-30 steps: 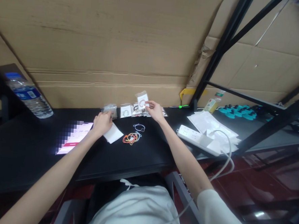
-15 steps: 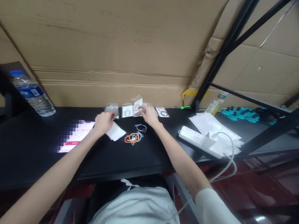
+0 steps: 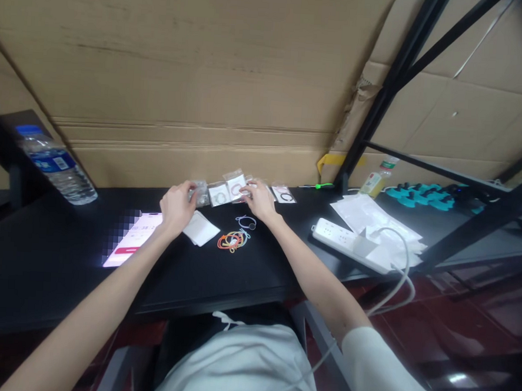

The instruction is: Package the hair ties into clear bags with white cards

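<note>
My left hand (image 3: 177, 207) is closed at the left end of the row, its fingertips at the edge of some clear plastic bags (image 3: 201, 194). My right hand (image 3: 259, 202) has its thumb and fingers pinched at the right edge of a bagged white card with a pinkish ring-shaped band (image 3: 235, 188). Between the hands lies another bagged card with a pale ring-shaped band (image 3: 219, 196). More packets are partly hidden behind my right hand. A bagged card with a black band (image 3: 284, 194) lies to its right. Closer to me are a stack of white cards (image 3: 201, 229) and loose coloured cord bands (image 3: 233, 241).
A lit phone (image 3: 132, 241) lies left, partly behind my left forearm. A water bottle (image 3: 59, 165) leans at the far left. On the right are a white power strip (image 3: 349, 245), white papers (image 3: 374, 217) and a small bottle (image 3: 373, 182). Cardboard (image 3: 197, 85) walls the back.
My left hand has moved up and slightly left, to the clear bags. The two middle bagged cards have shifted slightly left and tilted. My right hand has hardly moved.
</note>
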A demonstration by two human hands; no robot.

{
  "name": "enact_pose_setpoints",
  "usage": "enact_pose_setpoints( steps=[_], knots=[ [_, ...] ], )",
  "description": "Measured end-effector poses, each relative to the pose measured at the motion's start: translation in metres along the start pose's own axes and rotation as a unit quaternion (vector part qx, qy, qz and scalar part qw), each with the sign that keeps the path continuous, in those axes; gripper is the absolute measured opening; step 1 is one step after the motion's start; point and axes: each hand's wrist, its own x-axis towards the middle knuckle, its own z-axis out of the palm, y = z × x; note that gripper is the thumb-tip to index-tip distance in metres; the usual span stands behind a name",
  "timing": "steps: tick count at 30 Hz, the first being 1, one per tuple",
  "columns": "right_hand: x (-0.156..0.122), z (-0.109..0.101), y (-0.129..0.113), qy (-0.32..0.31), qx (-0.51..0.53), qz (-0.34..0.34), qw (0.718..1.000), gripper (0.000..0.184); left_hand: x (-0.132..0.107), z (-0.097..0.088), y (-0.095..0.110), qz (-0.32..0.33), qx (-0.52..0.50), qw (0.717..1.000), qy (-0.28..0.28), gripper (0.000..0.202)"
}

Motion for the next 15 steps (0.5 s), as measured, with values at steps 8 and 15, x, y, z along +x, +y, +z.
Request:
enact_pose_setpoints(
  steps=[8,15],
  knots=[
    [-0.003,-0.004,-0.016,-0.010,-0.043,-0.074,0.996,0.032,0.002,-0.005,-0.001,-0.020,-0.047,0.997,0.062,0.026],
    [0.009,0.010,-0.038,-0.076,-0.112,-0.201,0.970,0.034,0.003,-0.010,0.001,-0.030,-0.065,0.994,0.083,0.026]
  ],
)
